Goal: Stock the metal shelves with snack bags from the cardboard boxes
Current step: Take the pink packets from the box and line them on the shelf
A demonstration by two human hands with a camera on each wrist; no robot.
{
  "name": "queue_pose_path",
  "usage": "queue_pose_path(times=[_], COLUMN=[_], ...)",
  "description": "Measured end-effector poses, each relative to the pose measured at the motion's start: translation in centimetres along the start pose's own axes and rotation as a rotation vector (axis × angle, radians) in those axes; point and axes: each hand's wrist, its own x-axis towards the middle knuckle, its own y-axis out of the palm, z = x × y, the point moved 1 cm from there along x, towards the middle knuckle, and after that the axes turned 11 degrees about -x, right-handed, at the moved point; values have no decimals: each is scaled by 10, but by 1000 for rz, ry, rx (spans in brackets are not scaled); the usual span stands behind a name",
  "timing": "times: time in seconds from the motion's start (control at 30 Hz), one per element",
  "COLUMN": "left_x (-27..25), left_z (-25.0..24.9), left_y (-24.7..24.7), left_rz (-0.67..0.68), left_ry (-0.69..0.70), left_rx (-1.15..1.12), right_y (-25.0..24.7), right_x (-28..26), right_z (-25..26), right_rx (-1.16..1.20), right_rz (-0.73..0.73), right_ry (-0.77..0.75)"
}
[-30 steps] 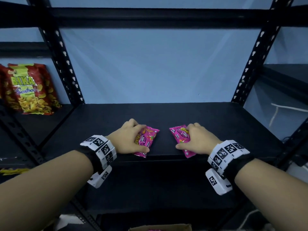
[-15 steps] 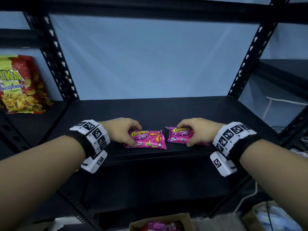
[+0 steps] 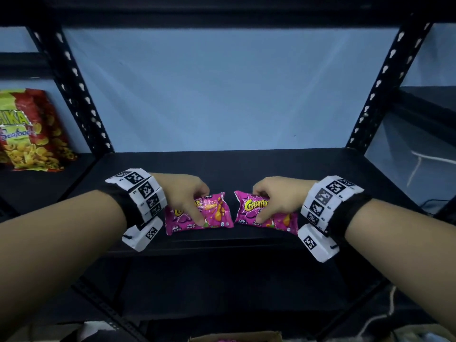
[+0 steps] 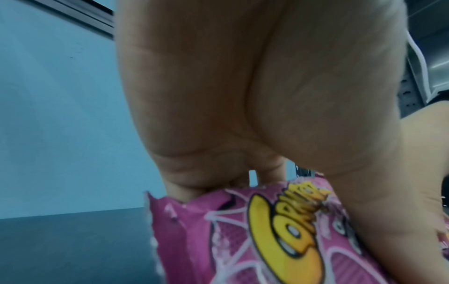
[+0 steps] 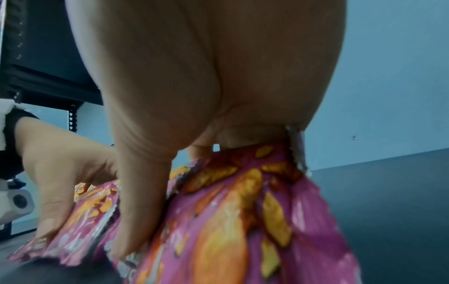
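Vs 0.5 s ago: both pink bags now tipped up on their lower edges near the shelf [image 3: 246, 166] front, no longer flat; small gap between them.

L hand [image 3: 183, 193] grip clamped on left snack bag [image 3: 217, 213]: thumb across the front, fingers curled over the top edge. R hand [image 3: 276, 196] grip clamped on right snack bag [image 3: 249, 206] the same way, thumb on the printed face.

Red seafood bag [image 3: 27, 129] stands on next shelf bay at left. Cardboard box [image 3: 237, 336] edge shows below, pink inside.
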Motion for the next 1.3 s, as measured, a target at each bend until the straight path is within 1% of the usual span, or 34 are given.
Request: queue_pose_path(times=[0.1, 0.27, 0.4, 0.5, 0.6, 0.73, 0.9, 0.97, 1.07, 1.2, 1.3], left_x=[8, 39, 81, 119, 159, 213, 270, 287, 305, 318, 323], left_z=[-11, -38, -70, -98, -124, -156, -180, -182, -185, -187, -188], left_y=[-10, -31, -49, -59, -65, -68, -67, -66, -64, -62, -62], left_rz=[-48, -149, -234, -306, -373, -432, -492, -542, -577, -560, -577], left_ry=[15, 30, 64, 65, 69, 79, 55, 57, 53, 47, 61], left_rx=[27, 68, 120, 126, 148, 161, 241, 253, 276, 285, 321], right_y=[-10, -36, -55, -68, -80, -90, -95, -98, -101, -103, -101], right_x=[1, -2, -7, -6, -2, 8, 32, 40, 47, 54, 57], right_z=[-11, -52, -101, -142, -185, -233, -275, -283, -292, -301, -305], right_rx=[-15, -13, 12, -19, -53, -115, -210, -246, -292, -296, -273], right_rz=[-29, -79, -161, -229, -256, -246, -185, -129, -90, -111, -137], right_ry=[-4, 67, 195, 279, 360, 461, 501, 510, 519, 518, 535])
